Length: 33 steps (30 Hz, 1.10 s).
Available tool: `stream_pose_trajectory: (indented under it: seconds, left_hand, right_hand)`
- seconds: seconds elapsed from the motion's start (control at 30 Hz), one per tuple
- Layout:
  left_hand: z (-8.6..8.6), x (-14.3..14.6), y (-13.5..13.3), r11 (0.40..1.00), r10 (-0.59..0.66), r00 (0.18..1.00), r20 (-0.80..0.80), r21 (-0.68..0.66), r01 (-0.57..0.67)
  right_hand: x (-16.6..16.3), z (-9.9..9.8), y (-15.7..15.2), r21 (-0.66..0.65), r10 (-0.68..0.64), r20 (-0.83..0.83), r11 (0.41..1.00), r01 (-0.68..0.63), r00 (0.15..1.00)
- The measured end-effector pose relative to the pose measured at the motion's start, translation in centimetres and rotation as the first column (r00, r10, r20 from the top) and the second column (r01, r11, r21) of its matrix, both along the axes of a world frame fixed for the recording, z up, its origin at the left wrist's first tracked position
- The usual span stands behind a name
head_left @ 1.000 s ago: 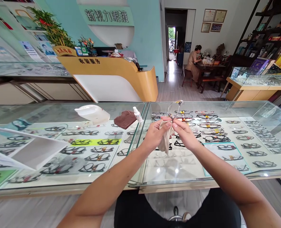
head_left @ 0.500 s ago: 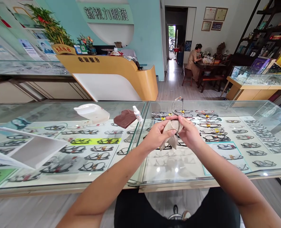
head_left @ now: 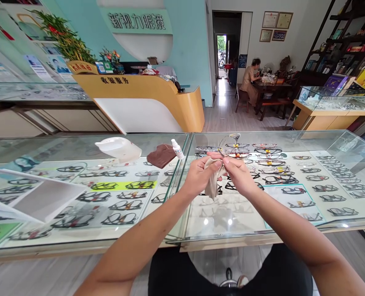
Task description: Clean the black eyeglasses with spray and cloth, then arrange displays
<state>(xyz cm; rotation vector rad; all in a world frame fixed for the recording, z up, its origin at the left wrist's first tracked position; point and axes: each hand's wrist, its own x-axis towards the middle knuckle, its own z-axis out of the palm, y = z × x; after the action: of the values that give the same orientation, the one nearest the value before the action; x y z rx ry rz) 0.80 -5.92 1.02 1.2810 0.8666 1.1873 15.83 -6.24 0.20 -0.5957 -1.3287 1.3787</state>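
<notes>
Above the glass counter, my left hand [head_left: 198,176] is closed on a beige cleaning cloth [head_left: 212,184], whose loose end hangs below the fingers. My right hand [head_left: 240,176] pinches a pair of eyeglasses [head_left: 234,136] close beside it, fingertips almost meeting those of the left. A thin-rimmed part of the glasses sticks up beyond the hands; the rest is hidden by fingers and cloth. Left of the hands, a white spray bottle [head_left: 177,149] stands on the counter by a folded brown cloth [head_left: 161,156].
The glass display case [head_left: 231,234] holds rows of eyeglasses under its top. On it at left are a white plastic piece [head_left: 119,149] and an open white box [head_left: 48,197]. A yellow cashier desk [head_left: 188,109] stands beyond. A person [head_left: 249,84] sits at a far table.
The eyeglasses have tipped lower and turned in my fingers. Both hands have shifted slightly left and down, and the cloth now hangs in a narrower fold.
</notes>
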Motion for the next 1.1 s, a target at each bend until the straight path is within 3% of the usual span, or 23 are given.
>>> stream_pose_trajectory:
  seconds: [0.23,0.43,0.57,0.7,0.9,1.1]
  left_hand:
    - [-1.1,-0.4,1.0,0.997,-0.040,0.994,-0.097,0.068,0.047]
    - [-1.2,-0.7,2.1,0.995,0.044,0.996,-0.073,0.093,-0.037]
    - [-0.9,-1.0,2.5,0.989,0.142,0.990,-0.008,0.046,-0.142]
    - [-0.8,-1.2,2.8,0.992,0.125,0.991,0.048,-0.017,-0.124]
    - [-1.0,-1.2,3.0,0.993,0.115,0.993,0.017,-0.025,-0.115]
    - [-0.8,-0.9,2.3,0.990,0.136,0.989,-0.053,0.042,-0.134]
  right_hand:
    - [1.0,-0.1,0.8,0.060,-0.114,0.092,0.992,0.109,0.989]
    - [2.6,0.8,1.5,0.137,-0.202,0.094,0.973,0.188,0.975]
    - [3.1,1.3,1.2,0.246,-0.213,0.271,0.958,0.147,0.939]
    - [2.7,1.1,0.9,0.282,-0.209,0.384,0.954,0.101,0.899]
    - [2.2,0.6,1.0,0.251,-0.113,0.400,0.968,0.010,0.909]
    - [2.1,0.1,1.3,0.207,-0.103,0.437,0.978,0.011,0.894]
